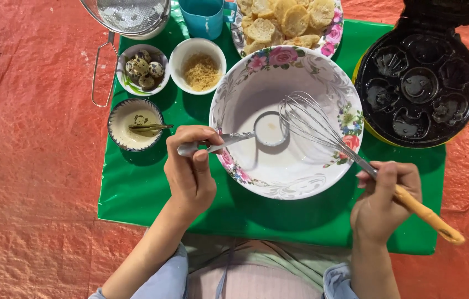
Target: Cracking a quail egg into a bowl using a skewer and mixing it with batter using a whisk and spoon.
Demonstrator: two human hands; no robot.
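Near the body, left hand (190, 171): fingers pinch one spoon (234, 138), its scoop over the big bowl (229, 99).
Right hand (384, 199): fingers wrapped around one whisk (323, 130).
Whisk wires: inside the bowl, beside the spoon.
Farther back: three little bowls (200, 69).

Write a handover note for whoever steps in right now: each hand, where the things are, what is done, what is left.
Left hand: grip on a metal measuring spoon, its cup over the floral bowl, holding pale liquid.
Right hand: grip on the whisk by its orange handle, wires inside the bowl.
Done: the bowl holds a thin pale film.
Left: quail eggs, brown crumbs and the cream dish look unused; the moulded cooker stands open, cavities unfilled.
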